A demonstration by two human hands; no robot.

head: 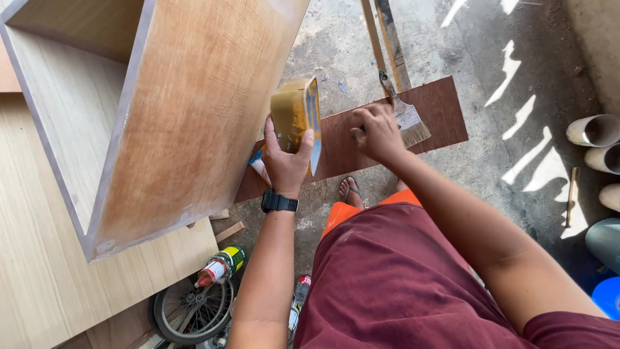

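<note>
The glue-stained can [294, 116], a squat tin caked in yellow-brown adhesive with a blue patch on its side, is tipped over sideways in the air just beside the outer face of the plywood cabinet panel [194, 110]. The left hand [284, 158] has its grip wrapped around the can from below, thumb on one side and fingers on the other, pressed tight against the tin. A black wristwatch [279, 203] sits on that wrist.

The right hand [378, 132] has its grip curled shut around the handle of a flat paintbrush [405, 116], whose pale bristles fan out toward the right over a dark reddish-brown board [445, 110] lying on the concrete floor [516, 155]. The two hands are near each other, the brush to the right of the can.

The cabinet stands open-sided on a pale wood-grain sheet [32, 258], its brown outer panel smeared with a thin orange-brown film. Below it lie a small bottle with a red cap and green label [219, 266] and a spoked wheel [190, 310]. The person's sandalled foot [351, 191] shows under the board's edge, above orange shorts and a maroon shirt. Pale pipe ends [594, 130] rest at the right edge.
</note>
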